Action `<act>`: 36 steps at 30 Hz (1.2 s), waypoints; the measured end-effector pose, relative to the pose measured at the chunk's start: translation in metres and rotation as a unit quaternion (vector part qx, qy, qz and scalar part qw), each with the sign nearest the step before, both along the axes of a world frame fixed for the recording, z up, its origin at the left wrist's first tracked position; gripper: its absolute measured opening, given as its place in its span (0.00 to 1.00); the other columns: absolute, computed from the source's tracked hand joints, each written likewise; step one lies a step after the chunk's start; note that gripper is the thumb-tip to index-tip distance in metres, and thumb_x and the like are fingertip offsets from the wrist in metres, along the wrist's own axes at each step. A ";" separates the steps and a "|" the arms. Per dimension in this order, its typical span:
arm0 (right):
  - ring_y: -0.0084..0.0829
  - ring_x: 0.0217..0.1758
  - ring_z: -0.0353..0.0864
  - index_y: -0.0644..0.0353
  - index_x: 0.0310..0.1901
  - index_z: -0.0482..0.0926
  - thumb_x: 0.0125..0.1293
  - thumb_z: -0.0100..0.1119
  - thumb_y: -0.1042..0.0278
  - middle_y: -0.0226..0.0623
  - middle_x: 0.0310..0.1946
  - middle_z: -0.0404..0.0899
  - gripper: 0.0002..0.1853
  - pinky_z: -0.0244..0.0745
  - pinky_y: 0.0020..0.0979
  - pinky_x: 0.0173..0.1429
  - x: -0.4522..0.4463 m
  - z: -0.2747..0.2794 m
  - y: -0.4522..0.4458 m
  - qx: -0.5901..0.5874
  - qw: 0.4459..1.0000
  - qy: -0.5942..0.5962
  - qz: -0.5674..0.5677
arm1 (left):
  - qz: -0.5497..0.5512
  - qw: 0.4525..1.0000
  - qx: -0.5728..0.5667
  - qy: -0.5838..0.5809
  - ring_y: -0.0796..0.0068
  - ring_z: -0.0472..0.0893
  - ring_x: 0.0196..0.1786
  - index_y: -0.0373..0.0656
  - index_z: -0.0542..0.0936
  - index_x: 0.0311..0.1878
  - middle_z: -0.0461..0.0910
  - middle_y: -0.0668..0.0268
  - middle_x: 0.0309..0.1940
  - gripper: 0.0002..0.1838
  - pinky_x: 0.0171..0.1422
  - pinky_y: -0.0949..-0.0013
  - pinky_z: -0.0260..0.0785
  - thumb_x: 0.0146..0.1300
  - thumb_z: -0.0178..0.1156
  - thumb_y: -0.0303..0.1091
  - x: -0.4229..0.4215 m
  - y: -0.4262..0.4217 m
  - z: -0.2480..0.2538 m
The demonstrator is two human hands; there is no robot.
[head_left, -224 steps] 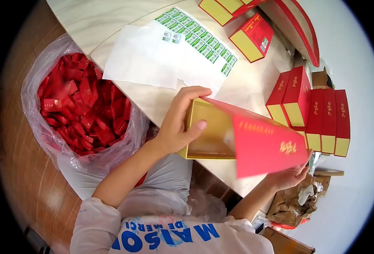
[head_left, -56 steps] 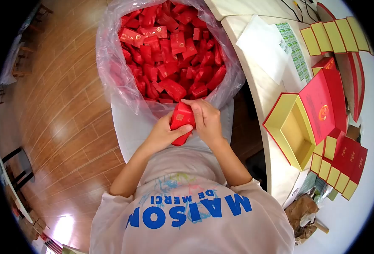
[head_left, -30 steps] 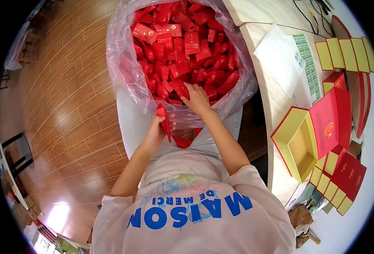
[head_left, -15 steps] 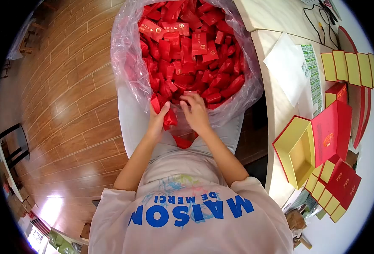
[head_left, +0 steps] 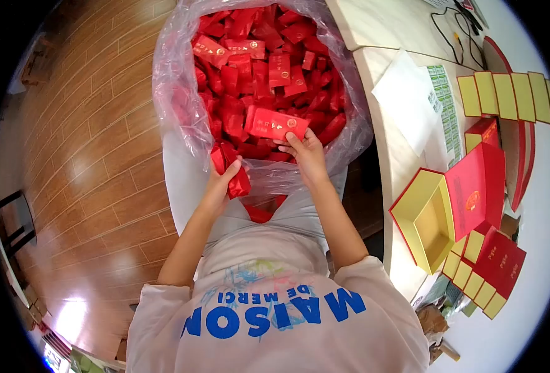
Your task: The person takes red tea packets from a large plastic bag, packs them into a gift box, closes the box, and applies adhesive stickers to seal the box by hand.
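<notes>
A clear plastic bag (head_left: 178, 112) stands between my knees, full of small red packets (head_left: 240, 68) with gold print. My left hand (head_left: 216, 186) is closed around several red packets (head_left: 239, 183) at the bag's near left rim. Between the thumb and fingers of my right hand (head_left: 307, 154) is one red packet (head_left: 275, 124), lifted flat above the pile with its gold lettering and round emblem facing up. More red (head_left: 259, 214) shows low between my legs, under the bag's near edge.
To the right is a pale table (head_left: 374, 130) with a white sheet (head_left: 405, 99), a strip of green labels (head_left: 446, 105) and an open red box (head_left: 436, 217) with a yellow inside. Smaller red boxes (head_left: 499, 261) and a black cable (head_left: 458, 31) lie farther off. Wooden floor (head_left: 101, 155) spreads left.
My right hand has come up from the pile's near edge with a red packet in its fingers. My left hand has shifted slightly down and left, still holding its packets.
</notes>
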State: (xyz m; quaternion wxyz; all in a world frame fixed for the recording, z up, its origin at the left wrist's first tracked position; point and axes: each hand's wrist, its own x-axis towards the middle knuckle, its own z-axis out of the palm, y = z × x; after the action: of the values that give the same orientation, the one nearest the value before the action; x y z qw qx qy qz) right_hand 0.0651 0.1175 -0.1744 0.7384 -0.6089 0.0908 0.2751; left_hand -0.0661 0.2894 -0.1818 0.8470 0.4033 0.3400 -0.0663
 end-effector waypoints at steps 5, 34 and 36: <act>0.29 0.48 0.83 0.64 0.50 0.69 0.69 0.57 0.75 0.42 0.48 0.80 0.11 0.78 0.26 0.51 -0.020 0.010 -0.012 -0.011 0.994 -0.105 0.016 | 0.005 0.999 0.016 -0.033 0.65 0.78 0.55 0.46 0.61 0.66 0.71 0.64 0.58 0.28 0.56 0.58 0.76 0.67 0.61 0.38 0.015 -0.011 0.011; 0.43 0.66 0.72 0.60 0.65 0.70 0.64 0.62 0.66 0.47 0.62 0.73 0.28 0.66 0.37 0.68 -0.021 0.045 0.013 -0.203 0.862 -0.360 0.293 | -0.152 0.969 0.185 -0.066 0.64 0.67 0.67 0.45 0.48 0.74 0.63 0.54 0.66 0.48 0.70 0.63 0.59 0.59 0.69 0.45 0.017 -0.009 -0.003; 0.44 0.64 0.74 0.60 0.64 0.72 0.64 0.63 0.66 0.48 0.60 0.75 0.26 0.68 0.36 0.66 -0.020 0.043 0.015 -0.200 0.862 -0.357 0.298 | -0.163 0.972 0.161 -0.056 0.64 0.66 0.67 0.45 0.47 0.74 0.63 0.53 0.66 0.48 0.71 0.64 0.59 0.59 0.68 0.45 0.015 -0.006 0.003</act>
State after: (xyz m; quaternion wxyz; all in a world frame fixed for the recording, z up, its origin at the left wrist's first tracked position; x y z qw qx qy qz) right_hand 0.0452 0.1326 -0.1313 0.4654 -0.7980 -0.3123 0.2216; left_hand -0.0515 0.2835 -0.1792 0.7662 0.5874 0.2283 -0.1253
